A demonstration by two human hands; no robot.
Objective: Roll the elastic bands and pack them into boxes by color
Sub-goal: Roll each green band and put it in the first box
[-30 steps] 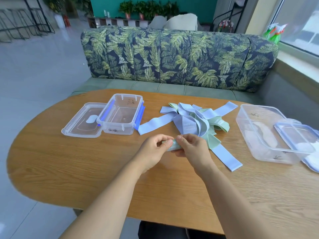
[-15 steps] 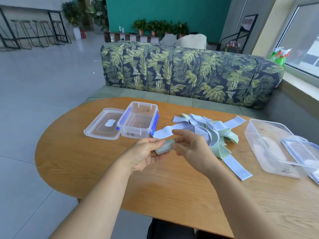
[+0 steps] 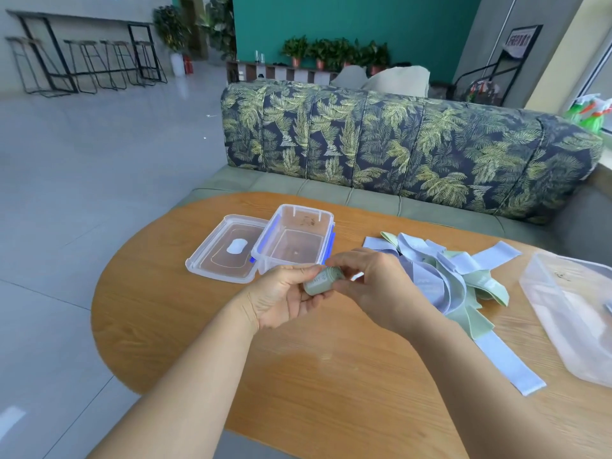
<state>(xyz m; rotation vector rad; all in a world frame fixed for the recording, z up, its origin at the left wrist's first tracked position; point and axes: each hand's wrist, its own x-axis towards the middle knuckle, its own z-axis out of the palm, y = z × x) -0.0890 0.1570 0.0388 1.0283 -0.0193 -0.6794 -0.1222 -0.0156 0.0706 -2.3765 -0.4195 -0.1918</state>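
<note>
Left hand and right hand pinching tight green fabric roll mid-frame, clear plastic box behind, smooth wood-grain table

Both forearms are being held forward, converging. The green roll is being gripped in the upturned left hand and, seemingly, pinched by the right hand.

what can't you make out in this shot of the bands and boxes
All in the head view:
1. The large clear box is cut off by the right edge, and its contents are unclear.
2. One end of the rolled green band is covered by the right hand. Its print is too small to read.
3. In the band pile the strips overlap, so no count per colour.
4. The small box has its near wall partly behind the left hand.
</note>
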